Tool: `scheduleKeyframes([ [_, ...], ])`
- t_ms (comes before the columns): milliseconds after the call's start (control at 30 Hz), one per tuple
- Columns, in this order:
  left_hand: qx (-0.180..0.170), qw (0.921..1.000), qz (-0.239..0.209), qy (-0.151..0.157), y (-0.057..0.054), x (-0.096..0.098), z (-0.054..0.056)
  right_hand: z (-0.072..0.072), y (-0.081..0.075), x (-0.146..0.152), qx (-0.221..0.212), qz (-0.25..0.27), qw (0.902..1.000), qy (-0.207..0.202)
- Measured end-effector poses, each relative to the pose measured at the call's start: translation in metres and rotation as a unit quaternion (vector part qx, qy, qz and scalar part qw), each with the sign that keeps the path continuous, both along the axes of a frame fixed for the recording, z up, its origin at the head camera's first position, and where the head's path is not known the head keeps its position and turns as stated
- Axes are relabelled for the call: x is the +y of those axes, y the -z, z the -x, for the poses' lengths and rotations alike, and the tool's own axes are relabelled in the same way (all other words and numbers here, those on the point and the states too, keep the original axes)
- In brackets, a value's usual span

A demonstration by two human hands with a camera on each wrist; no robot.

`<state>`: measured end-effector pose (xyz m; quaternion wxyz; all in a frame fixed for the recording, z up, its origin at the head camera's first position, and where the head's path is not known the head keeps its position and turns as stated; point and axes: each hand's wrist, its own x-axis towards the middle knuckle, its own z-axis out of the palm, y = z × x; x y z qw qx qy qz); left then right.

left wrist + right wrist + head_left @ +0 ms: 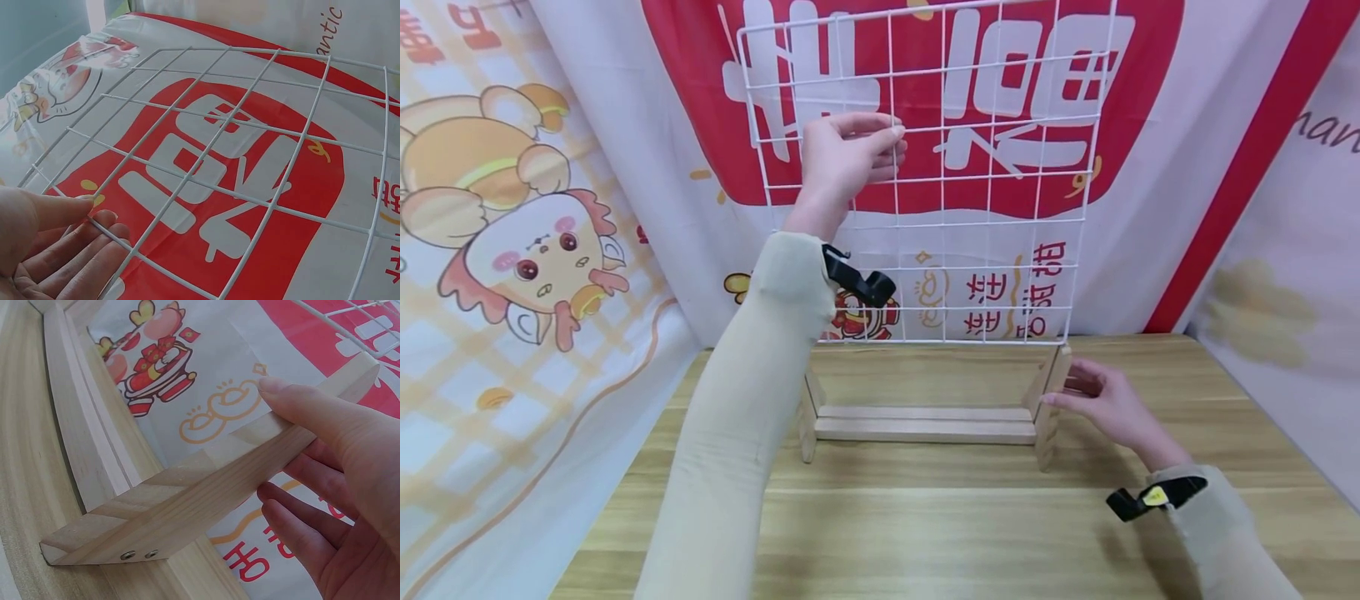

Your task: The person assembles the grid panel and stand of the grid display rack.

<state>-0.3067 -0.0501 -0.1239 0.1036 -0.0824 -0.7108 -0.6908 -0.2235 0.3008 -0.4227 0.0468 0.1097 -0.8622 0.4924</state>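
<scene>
A white wire grid panel (991, 176) stands upright, its lower right corner right at the top of a wooden stand (925, 430). My left hand (853, 154) is raised to the panel's left half. In the left wrist view, the thumb and fingers of that hand (62, 250) pinch a wire (164, 270) of the grid. Low on the right, my right hand (1112, 408) grips the stand's right upright. The right wrist view shows the thumb on one edge of this wooden upright (206, 481) and the fingers behind it; two screw heads (139, 554) show near its base.
The stand rests on a wood-grain table (880, 517). Behind it hangs a white cloth with a red patch (917, 196) and printed characters. Another printed cloth (647, 417) borders the left side, and a pale one (1285, 400) the right. Black straps with camera mounts (865, 283) sit on both wrists.
</scene>
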Motion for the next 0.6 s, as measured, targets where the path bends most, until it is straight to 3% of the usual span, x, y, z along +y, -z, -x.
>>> scheduleKeyframes([
  [600, 0.014, 0.9999, 0.003, -0.008, 0.0093, 0.0023, -0.0039, -0.0038, -0.0050, 0.0015, -0.017, 0.000, 0.9999, 0.001],
])
